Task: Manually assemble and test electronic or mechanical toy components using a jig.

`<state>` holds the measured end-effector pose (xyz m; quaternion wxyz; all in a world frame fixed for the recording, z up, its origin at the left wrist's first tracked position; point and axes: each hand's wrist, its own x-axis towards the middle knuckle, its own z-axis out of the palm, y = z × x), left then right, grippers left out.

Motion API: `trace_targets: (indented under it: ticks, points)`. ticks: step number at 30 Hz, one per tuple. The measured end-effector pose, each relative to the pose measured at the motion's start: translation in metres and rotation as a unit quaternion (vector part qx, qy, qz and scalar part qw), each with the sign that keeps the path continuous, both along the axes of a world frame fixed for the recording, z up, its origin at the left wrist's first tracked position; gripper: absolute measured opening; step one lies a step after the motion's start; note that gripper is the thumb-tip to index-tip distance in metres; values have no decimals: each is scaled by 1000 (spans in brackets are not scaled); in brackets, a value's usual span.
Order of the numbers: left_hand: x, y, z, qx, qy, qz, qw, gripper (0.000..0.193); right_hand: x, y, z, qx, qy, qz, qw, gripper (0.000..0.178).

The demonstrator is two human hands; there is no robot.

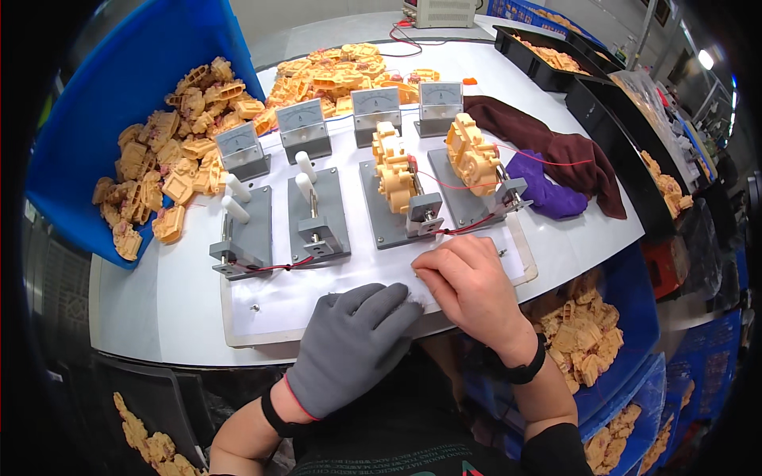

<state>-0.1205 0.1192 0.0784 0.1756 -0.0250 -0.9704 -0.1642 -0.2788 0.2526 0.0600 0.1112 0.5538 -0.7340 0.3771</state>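
Note:
My left hand (355, 341), in a grey glove, rests over the front edge of the white-topped board (274, 289), its fingers stretched forward and holding nothing I can see. Just right of it, my bare right hand (475, 287) has thumb and index finger pinched together low over the board. A tiny metallic bit shows at those fingertips, too small to name. Beyond my hands stand several grey test fixtures. Yellow plastic gearbox housings sit on the two right-hand ones, the inner housing (394, 170) and the outer housing (474, 155). White pegs (305, 176) stand bare on the left ones.
Analog panel meters (303, 127) line up behind the fixtures. A tilted blue bin (87, 151) spills yellow housings at left, with a heap (333, 75) behind. Purple cloth (546, 186) and brown cloth (548, 139) lie at right. Thin red wires (464, 187) cross the right fixtures.

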Motion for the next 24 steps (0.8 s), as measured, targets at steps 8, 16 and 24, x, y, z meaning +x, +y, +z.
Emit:
trace_targets:
  ticks: [8, 16, 24]
  points:
    - [25, -24, 67, 58, -104, -80, 990, 50, 1, 1, -2, -10, 6, -4, 1000, 8]
    - [-10, -66, 111, -63, -5, -30, 998, 46, 0, 1, -2, -25, 1, 5, 1000, 12]
    - [-50, -76, 124, -169, -43, -19, 984, 40, 1, 2, -1, -11, 9, 7, 1000, 13]
